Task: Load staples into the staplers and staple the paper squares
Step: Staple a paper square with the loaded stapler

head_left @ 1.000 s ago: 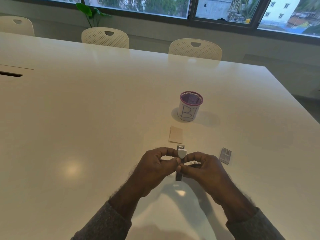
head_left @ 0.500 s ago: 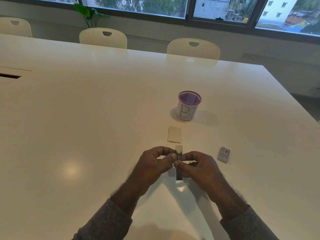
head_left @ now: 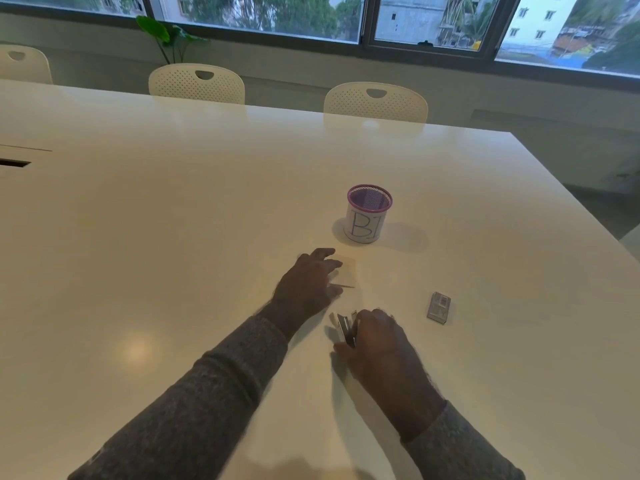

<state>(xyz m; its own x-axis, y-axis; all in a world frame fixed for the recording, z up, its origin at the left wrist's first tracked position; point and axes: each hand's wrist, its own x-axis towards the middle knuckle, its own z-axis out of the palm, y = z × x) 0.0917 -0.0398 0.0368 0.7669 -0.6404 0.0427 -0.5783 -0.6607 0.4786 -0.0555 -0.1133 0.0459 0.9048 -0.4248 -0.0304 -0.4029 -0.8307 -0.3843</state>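
Note:
My left hand (head_left: pixel 308 282) reaches forward over the left side of the beige paper squares (head_left: pixel 347 275), its fingers lying on the stack. My right hand (head_left: pixel 377 344) grips the small stapler (head_left: pixel 343 328) near the table, fingers curled over it so only its metal front end shows. The image is blurred by motion. A small staple box (head_left: pixel 438 307) lies flat on the table to the right of my right hand.
A white mesh cup with a purple rim and "B1" written on it (head_left: pixel 367 214) stands beyond the paper. The big white table (head_left: pixel 173 220) stretches left and far. White chairs (head_left: pixel 375 102) line its far edge under the windows.
My left hand let go of the stapler and moved forward onto the paper squares. My right hand keeps the stapler and has lowered it toward the table.

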